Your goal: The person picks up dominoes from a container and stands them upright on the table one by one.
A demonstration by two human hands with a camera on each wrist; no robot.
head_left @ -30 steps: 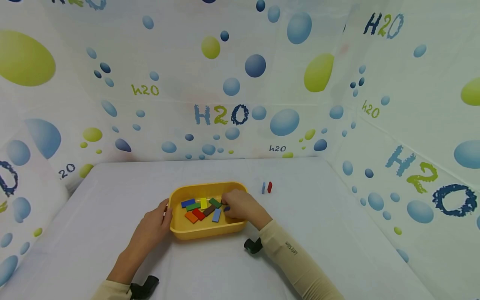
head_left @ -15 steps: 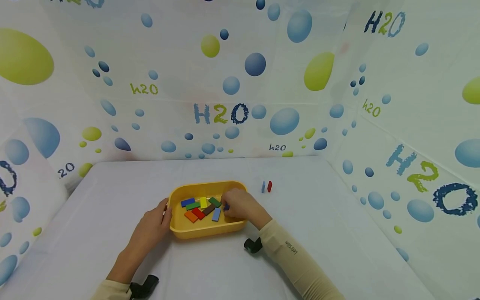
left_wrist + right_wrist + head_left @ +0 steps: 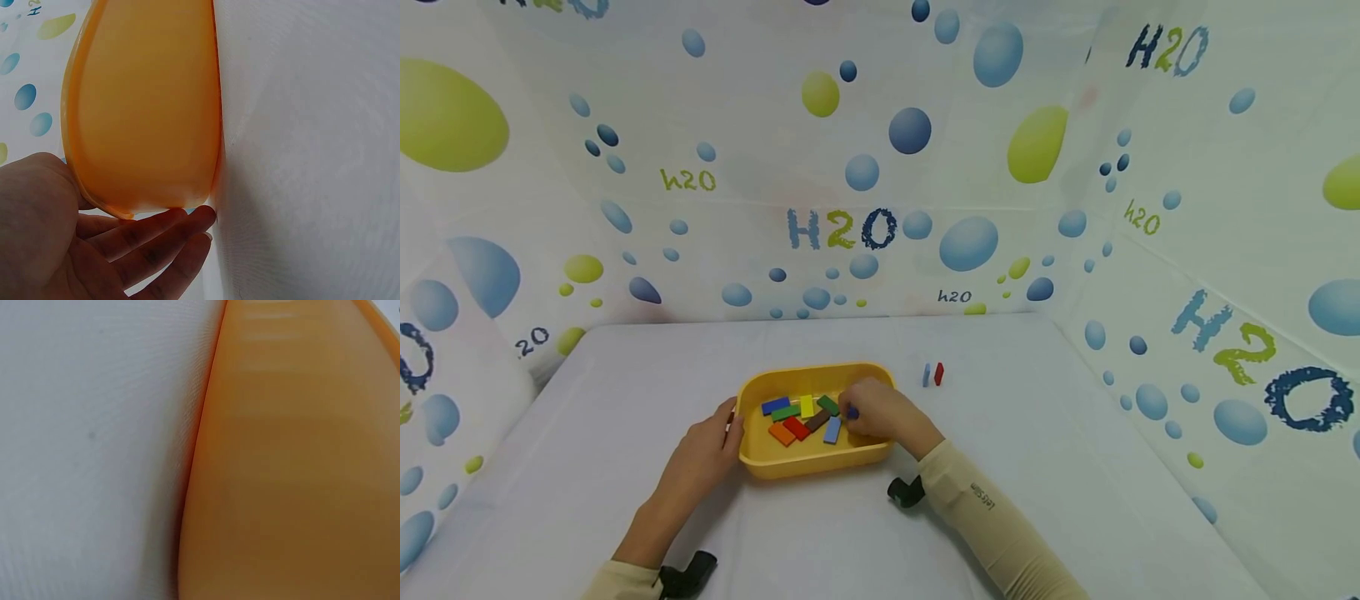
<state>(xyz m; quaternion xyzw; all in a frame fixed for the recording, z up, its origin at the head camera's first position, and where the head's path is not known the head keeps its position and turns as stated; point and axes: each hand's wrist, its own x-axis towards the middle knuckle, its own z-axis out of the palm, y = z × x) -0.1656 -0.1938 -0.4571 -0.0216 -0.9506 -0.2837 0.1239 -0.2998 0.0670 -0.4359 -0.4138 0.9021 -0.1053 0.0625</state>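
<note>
A yellow plastic tray (image 3: 812,471) stands on the white table with several small flat domino blocks inside: blue, green, yellow, orange, red, brown and light blue (image 3: 832,430). My left hand (image 3: 703,454) holds the tray's left end. In the left wrist view its fingers (image 3: 150,247) lie against the outer wall, and the thumb tip is hidden at the rim. Reaching into the tray's right end, my right hand (image 3: 876,408) has curled fingers and pinches a dark blue domino block (image 3: 852,412), mostly covered. The right wrist view shows only the tray's outer wall (image 3: 287,456) and the cloth.
Beyond the tray's right end, a light blue domino block (image 3: 927,375) and a red one (image 3: 939,374) stand upright side by side. White cloth (image 3: 1037,467) covers the table, and a printed curtain (image 3: 745,100) rises behind it.
My right hand has shifted slightly left inside the tray, and the dark blue domino block has come up a little with its fingers. The left hand stays at the tray.
</note>
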